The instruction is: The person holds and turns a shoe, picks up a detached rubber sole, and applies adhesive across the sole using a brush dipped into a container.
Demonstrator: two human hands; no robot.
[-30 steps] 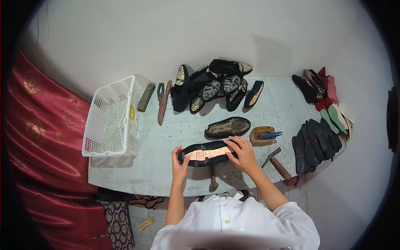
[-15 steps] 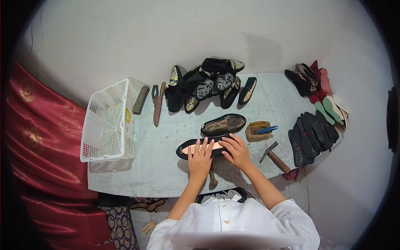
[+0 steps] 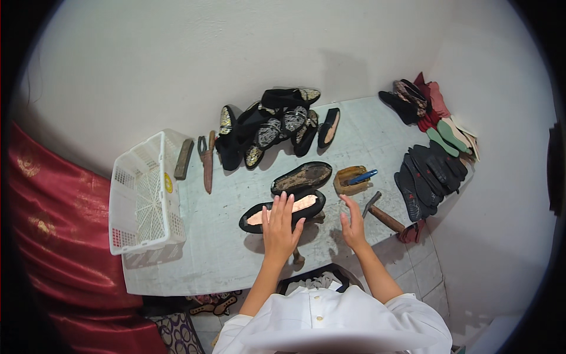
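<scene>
Currently, we find the lined shoe (image 3: pixel 308 213) left of the tan box (image 3: pixel 354 189), pale strip (image 3: pixel 305 203) in place; the brown-faced shoe (image 3: pixel 302 177), also left, seems unlined. Left hand (image 3: pixel 281 233) spans the former, unclenched; right hand (image 3: pixel 355 230) empty.

basket (image 3: pixel 172 209) left on table (image 3: pixel 230 203), shoe (image 3: pixel 305 203) central, footwear pile (image 3: pixel 270 131) behind, hammer (image 3: pixel 387 220) right
</scene>
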